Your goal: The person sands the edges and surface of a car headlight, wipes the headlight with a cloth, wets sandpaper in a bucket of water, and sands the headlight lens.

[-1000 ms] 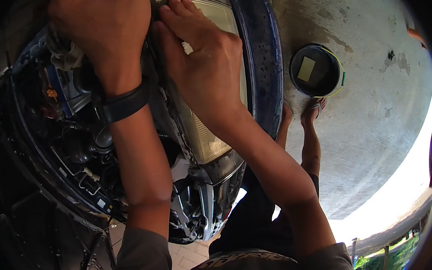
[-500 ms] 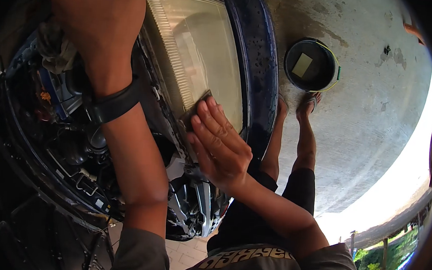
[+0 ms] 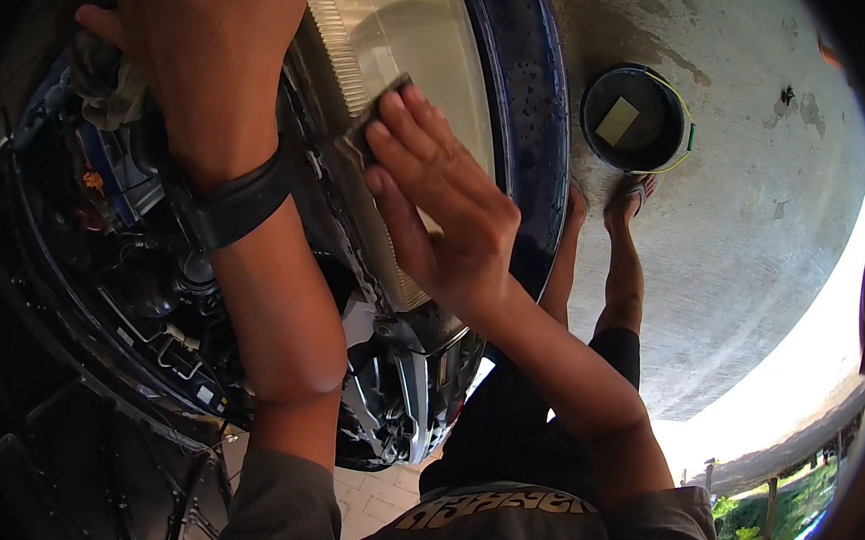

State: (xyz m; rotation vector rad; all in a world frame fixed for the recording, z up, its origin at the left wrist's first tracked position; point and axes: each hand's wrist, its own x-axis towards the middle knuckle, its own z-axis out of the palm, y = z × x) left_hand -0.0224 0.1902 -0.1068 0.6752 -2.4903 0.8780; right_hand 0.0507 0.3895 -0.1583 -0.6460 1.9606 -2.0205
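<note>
My right hand (image 3: 447,201) presses a dark, thin sheet of sandpaper (image 3: 357,136) flat onto a cloudy car headlight (image 3: 439,40). The sheet's edges stick out past the fingertips, near the ribbed side of the lens. My left hand (image 3: 208,44), with a black band (image 3: 231,206) on its wrist, is at the top left beside the headlight. Its thumb points out to the left, but the other fingers are out of frame or hidden, so what they touch does not show.
Engine parts (image 3: 167,272) lie exposed left of the headlight. Dark blue bodywork (image 3: 529,106) borders its right side. A black bucket (image 3: 658,125) holding a pale yellow rectangular piece (image 3: 617,120) stands on the concrete floor (image 3: 745,252), close to my feet.
My right hand has slid up along the headlight with the sandpaper. My left hand's thumb now shows at the left. The view has shifted slightly.
</note>
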